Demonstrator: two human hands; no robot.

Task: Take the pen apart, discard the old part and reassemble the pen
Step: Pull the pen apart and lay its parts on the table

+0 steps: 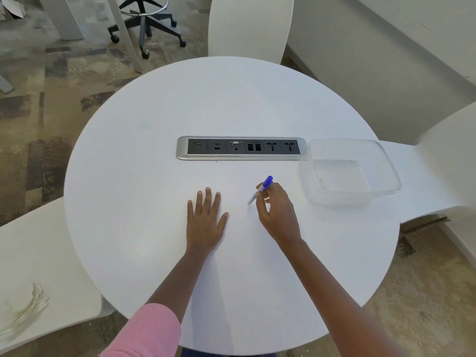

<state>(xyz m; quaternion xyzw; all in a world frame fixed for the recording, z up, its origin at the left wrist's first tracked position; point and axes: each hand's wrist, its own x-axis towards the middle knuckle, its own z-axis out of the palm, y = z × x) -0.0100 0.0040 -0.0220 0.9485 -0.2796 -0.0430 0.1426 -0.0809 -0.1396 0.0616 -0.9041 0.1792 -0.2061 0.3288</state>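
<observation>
round white table point(154, 176), left hand point(206, 222) flat, right hand point(278, 215) gripping blue pen point(261, 189)

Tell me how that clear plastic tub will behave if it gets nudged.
The tub looks thin-walled and empty, so probably light; it would likely slide on the smooth white table rather than tip, being wide and low. It sits near the table's edge.

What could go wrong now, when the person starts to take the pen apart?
1. The right hand holds the pen alone while the left hand lies flat on the table; small parts may drop and roll off the round top.
2. The clear container overhangs the table's right edge and could be knocked off.
</observation>
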